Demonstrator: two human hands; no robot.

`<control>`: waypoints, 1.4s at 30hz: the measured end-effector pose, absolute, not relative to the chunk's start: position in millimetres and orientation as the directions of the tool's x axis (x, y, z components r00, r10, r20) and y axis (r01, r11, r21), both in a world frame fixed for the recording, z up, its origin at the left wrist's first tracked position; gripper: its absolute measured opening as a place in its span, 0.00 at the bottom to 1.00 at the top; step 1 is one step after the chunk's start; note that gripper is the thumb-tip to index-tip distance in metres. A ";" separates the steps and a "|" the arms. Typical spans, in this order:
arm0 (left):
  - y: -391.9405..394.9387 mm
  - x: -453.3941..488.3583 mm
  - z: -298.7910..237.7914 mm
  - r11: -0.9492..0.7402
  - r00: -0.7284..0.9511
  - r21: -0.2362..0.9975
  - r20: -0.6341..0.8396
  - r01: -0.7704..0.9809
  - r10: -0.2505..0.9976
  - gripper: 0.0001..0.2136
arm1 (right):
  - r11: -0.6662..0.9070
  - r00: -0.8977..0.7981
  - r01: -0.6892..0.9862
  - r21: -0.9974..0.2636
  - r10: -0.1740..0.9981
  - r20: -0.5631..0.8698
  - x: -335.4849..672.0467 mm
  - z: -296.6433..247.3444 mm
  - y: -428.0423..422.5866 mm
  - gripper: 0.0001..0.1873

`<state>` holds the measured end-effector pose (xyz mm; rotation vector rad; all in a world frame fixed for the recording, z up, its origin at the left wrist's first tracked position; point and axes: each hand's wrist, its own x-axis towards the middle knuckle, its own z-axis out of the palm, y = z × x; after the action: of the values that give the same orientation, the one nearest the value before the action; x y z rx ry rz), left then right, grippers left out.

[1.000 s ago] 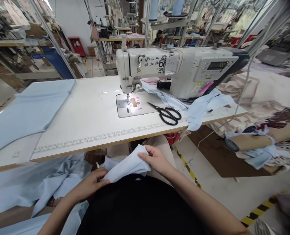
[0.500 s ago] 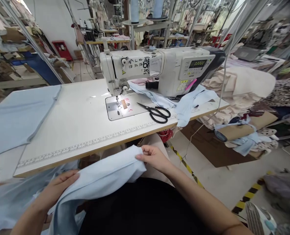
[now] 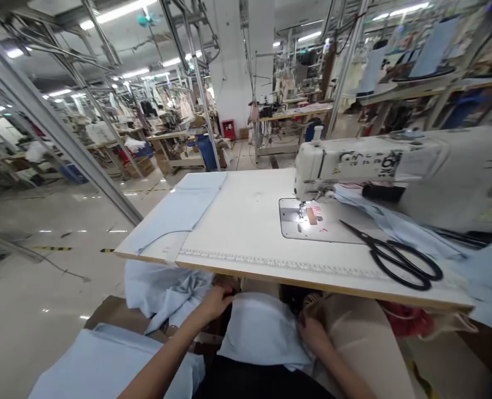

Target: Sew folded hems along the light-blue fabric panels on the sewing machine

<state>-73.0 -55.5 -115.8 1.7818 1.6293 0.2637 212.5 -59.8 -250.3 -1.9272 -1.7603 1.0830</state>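
Observation:
A light blue fabric piece [image 3: 264, 327] lies across my lap, below the table's front edge. My left hand [image 3: 218, 299] is at its upper left corner, fingers dim and blurred beneath the table edge, so their grip is unclear. At the fabric's right edge, my right hand [image 3: 313, 334] is closed on the cloth, with some fingers hidden. Above them on the table stands a white sewing machine [image 3: 312, 172], its needle area lit. Black-handled scissors [image 3: 399, 260] lie open-bladed to the right of the needle plate [image 3: 289, 227].
Another flat light blue panel [image 3: 183, 202] covers the left end of the white table [image 3: 246, 221]. More blue cloth [image 3: 162, 288] hangs bunched below it, and a further piece [image 3: 108, 366] lies lower left. A metal post [image 3: 62, 119] slants at the left.
My view has swung left and up, so the machine now sits farther right. The held fabric has come down from a raised, stretched position onto my lap, with my hands at its sides.

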 end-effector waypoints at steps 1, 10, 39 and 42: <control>-62.6 -79.2 -100.9 0.008 0.219 0.621 -0.289 0.784 0.932 0.08 | -0.182 -0.042 0.717 -0.672 0.952 -0.303 211.2 -255.2 -60.2 0.09; 20.4 -187.6 28.8 0.019 -0.049 0.445 0.057 0.895 0.997 0.14 | -0.077 -0.072 0.699 -0.711 0.981 -0.178 212.5 -268.5 -74.1 0.21; 107.3 -247.4 28.5 -0.061 0.078 0.211 -0.074 0.976 0.994 0.11 | -0.153 -0.037 0.668 -0.728 0.970 -0.238 213.7 -280.6 -72.7 0.23; 107.4 -256.8 29.8 0.053 -0.051 0.205 -0.016 0.977 0.999 0.11 | -0.135 -0.050 0.650 -0.748 0.974 -0.219 215.3 -272.3 -73.0 0.21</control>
<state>-256.8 107.4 29.8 2.0519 2.1621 0.2080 215.3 -73.0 -272.3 -1.8116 -1.7201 1.0352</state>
